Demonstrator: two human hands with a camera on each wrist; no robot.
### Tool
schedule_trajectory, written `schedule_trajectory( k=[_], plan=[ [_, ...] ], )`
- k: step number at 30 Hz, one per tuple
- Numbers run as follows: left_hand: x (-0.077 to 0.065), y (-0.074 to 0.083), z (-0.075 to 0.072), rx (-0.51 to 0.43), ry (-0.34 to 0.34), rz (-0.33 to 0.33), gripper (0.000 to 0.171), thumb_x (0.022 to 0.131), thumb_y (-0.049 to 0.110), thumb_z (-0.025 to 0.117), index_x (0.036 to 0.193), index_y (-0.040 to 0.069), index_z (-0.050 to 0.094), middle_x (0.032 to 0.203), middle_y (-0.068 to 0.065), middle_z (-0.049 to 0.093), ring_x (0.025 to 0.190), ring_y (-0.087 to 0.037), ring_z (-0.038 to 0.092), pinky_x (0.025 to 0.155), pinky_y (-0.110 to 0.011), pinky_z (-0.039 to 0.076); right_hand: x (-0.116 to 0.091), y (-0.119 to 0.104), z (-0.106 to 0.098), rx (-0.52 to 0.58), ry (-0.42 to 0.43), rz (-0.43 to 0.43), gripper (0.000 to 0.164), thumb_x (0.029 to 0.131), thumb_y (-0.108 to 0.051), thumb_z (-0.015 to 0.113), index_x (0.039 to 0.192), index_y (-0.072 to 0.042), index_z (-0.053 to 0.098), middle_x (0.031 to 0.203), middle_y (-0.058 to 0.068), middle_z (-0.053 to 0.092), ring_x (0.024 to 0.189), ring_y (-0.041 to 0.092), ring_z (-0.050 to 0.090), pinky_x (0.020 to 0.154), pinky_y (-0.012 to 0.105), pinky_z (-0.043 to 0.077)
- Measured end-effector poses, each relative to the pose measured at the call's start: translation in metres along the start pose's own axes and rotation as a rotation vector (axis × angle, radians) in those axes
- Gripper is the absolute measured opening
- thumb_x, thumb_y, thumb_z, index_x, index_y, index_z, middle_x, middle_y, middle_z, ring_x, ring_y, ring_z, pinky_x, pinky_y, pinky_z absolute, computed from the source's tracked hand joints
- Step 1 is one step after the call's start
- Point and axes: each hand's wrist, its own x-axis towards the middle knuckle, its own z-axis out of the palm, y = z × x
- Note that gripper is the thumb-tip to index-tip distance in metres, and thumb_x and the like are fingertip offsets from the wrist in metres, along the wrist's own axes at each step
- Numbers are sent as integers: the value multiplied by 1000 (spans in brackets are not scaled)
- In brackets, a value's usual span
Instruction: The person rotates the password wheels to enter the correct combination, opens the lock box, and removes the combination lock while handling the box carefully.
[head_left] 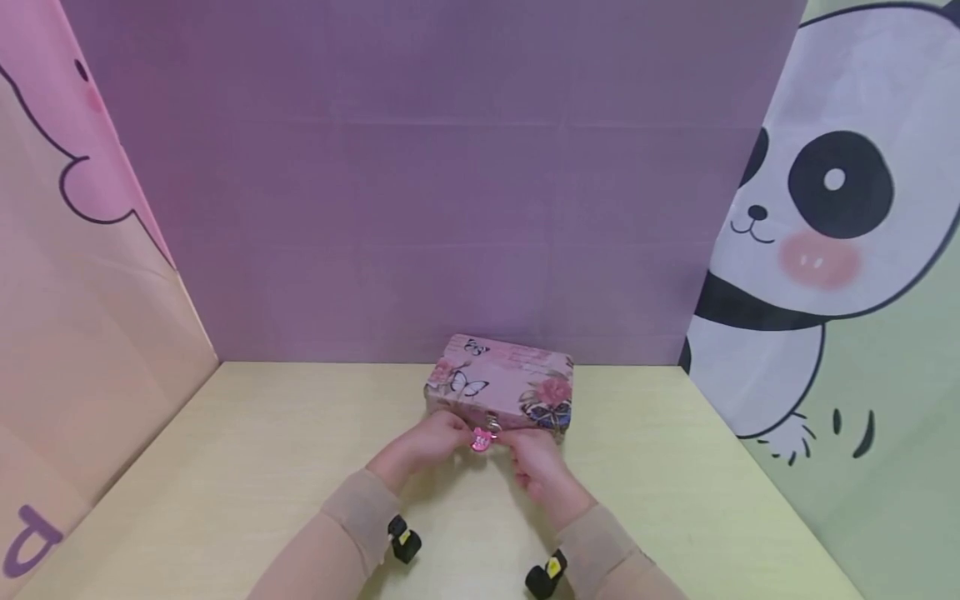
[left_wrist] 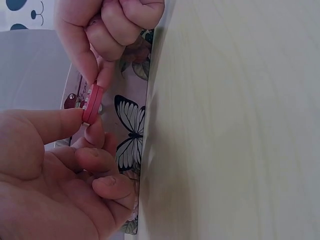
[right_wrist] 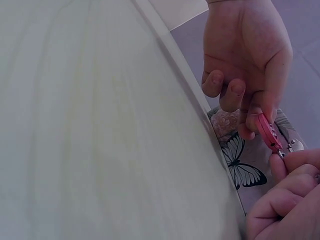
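Note:
A pink box with butterflies and flowers printed on it sits on the table, its metal clasp facing me. At the clasp is a small pink padlock with a row of number dials along one edge. My left hand pinches the padlock's body between thumb and index finger, the other fingers loosely curled, as the left wrist view shows. From the other side, my right hand pinches the padlock's end by the silver shackle, its remaining fingers folded in. Fingertips partly cover the shackle.
The pale wooden table reaches back to a purple backdrop, close behind the box. Printed side panels stand on both sides, with a panda on the right one. Small black devices sit at both cuffs.

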Motion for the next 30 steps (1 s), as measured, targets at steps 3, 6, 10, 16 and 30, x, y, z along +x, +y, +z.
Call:
schedule_trajectory(
  k=[3,6,10,16,30],
  plan=[
    [1,0,0,-15,-7,11,22,96,9,60,86,-9,67,79,-14,61,61,-13,43,59,-29,42,-1,-1,0,-4,7,5,16,89,-13,70,76,-10,61,56,-8,35,44,7,28,40,23,25],
    [1,1,1,-16,-1,23,21,96,8,60,86,-8,68,77,-12,60,60,-12,43,58,-28,41,-1,-2,-1,-7,12,7,14,89,-13,70,79,-9,63,57,-8,36,44,7,29,40,23,26],
    [1,2,2,-6,1,18,21,96,10,60,87,-7,69,79,-14,61,60,-12,43,58,-28,41,-3,-3,-3,0,11,7,18,90,-13,69,75,-11,59,57,-8,35,43,7,28,39,23,25],
    [0,2,1,13,-11,25,21,98,14,61,89,-2,73,84,-17,64,59,-12,44,56,-27,41,-7,-4,-6,-29,-7,-25,9,89,-11,69,82,-7,66,55,-9,33,43,6,27,39,23,24],
    [-8,9,-1,53,-47,112,16,99,26,66,96,12,73,100,-13,70,91,-28,62,78,-37,50,-21,-22,-25,-274,-12,-195,19,93,-17,70,102,-2,76,72,4,65,43,6,30,41,22,28]
  ],
)
